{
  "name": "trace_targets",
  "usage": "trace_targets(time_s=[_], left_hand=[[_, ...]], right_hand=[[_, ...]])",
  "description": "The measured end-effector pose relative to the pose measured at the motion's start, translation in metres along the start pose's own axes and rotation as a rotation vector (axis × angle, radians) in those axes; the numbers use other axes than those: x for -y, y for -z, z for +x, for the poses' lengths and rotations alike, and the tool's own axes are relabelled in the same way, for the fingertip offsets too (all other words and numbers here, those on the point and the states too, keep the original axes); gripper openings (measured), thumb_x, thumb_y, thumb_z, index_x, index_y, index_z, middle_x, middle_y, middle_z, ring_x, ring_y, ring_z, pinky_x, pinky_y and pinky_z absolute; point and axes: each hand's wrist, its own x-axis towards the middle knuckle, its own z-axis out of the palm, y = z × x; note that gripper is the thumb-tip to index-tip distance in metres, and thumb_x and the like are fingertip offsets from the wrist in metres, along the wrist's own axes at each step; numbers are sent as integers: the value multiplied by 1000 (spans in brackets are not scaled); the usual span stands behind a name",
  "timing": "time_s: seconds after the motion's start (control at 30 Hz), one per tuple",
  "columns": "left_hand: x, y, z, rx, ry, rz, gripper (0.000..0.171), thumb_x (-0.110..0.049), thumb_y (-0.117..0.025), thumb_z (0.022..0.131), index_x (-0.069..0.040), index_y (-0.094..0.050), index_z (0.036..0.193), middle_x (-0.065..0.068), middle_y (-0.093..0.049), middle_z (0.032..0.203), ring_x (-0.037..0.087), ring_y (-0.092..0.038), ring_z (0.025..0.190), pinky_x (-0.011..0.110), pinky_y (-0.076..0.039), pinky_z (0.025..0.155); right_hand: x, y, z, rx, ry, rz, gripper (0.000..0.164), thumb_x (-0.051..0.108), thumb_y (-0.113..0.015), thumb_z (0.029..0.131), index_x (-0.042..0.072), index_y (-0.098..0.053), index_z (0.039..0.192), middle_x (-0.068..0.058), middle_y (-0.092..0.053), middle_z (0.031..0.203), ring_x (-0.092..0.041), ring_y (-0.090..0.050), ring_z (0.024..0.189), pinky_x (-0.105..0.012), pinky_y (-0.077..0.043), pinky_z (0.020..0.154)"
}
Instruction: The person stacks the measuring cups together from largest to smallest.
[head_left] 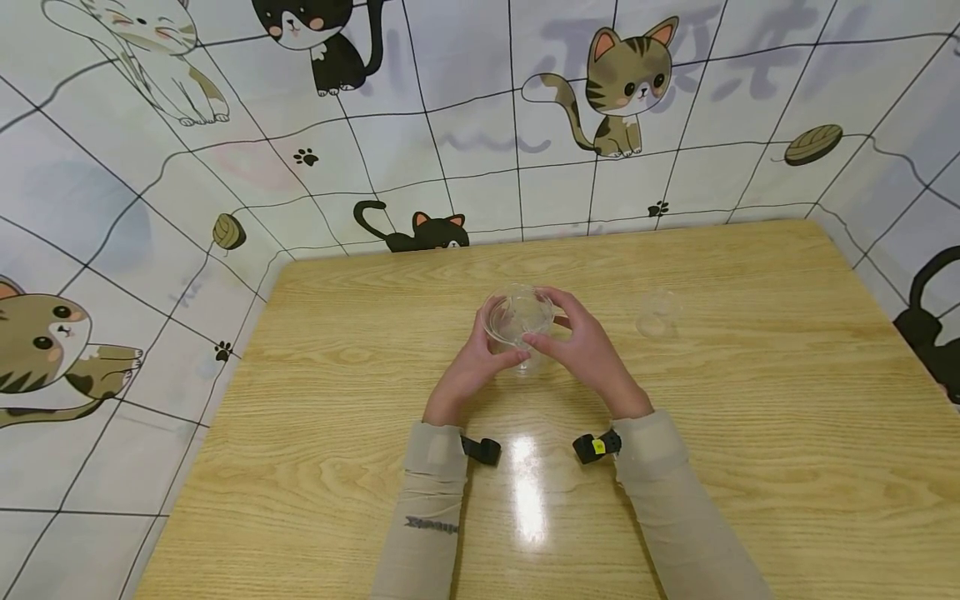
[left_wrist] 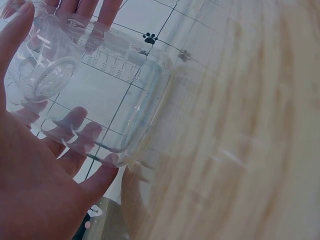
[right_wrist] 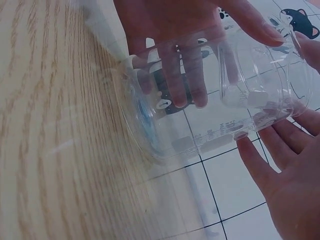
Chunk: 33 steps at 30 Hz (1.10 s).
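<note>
Both sleeved forearms angle inward, left hand (head_left: 471, 367) and right hand (head_left: 587, 346) cupping the clear cup (head_left: 517, 321)

Staged tabletop recording booth, not a lived-in room: wooden table (head_left: 750, 433) enclosed on three sides by cartoon-cat backdrop sheets (head_left: 480, 125) printed with tile lines.

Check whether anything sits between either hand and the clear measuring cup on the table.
Nothing visible does. The left hand and right hand both already grip the clear measuring cup directly from opposite sides. A second small clear cup stands apart to the right.
</note>
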Motion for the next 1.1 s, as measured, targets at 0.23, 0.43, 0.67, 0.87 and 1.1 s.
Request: trace_targets(time_s=[0.23,0.43,0.67,0.87,1.1], left_hand=[[-2,0,-1,6,5,21,90,-20,-70,81,-28,-7,145,-1,-17,149,20,-29,134,38,-32,105],[2,1,0,8,-11,5,90,-21,-70,81,-30,-8,145,1,-18,149,21,-27,136,40,-30,106],[23,3,8,-26,-17,10,89,-31,-74,77,-44,-12,139,-6,-23,146,17,-32,133,40,-34,103],[27,2,8,-41,-32,15,89,-36,-74,76,-45,-13,140,-6,-23,145,17,-31,133,43,-34,103],[12,3,2,-3,20,-16,88,-27,-72,79,-44,-11,140,-2,-20,148,20,-30,134,43,-34,102]], right_hand=[[3,0,1,11,-26,-32,66,33,-68,83,23,-35,139,-3,-33,144,-34,-41,124,-51,-41,94],[-10,-1,6,10,-31,-67,68,48,-67,79,33,-35,137,3,-33,143,-32,-44,121,-48,-46,87],[-6,-3,5,-15,-23,-86,72,54,-68,75,32,-38,137,3,-37,141,-31,-47,119,-47,-46,89],[-2,-2,4,-17,-49,-120,75,56,-67,74,30,-38,138,1,-38,143,-32,-49,117,-45,-48,87],[2,0,7,4,-42,-208,76,55,-67,75,25,-38,139,-1,-39,143,-31,-50,118,-44,-46,89]])
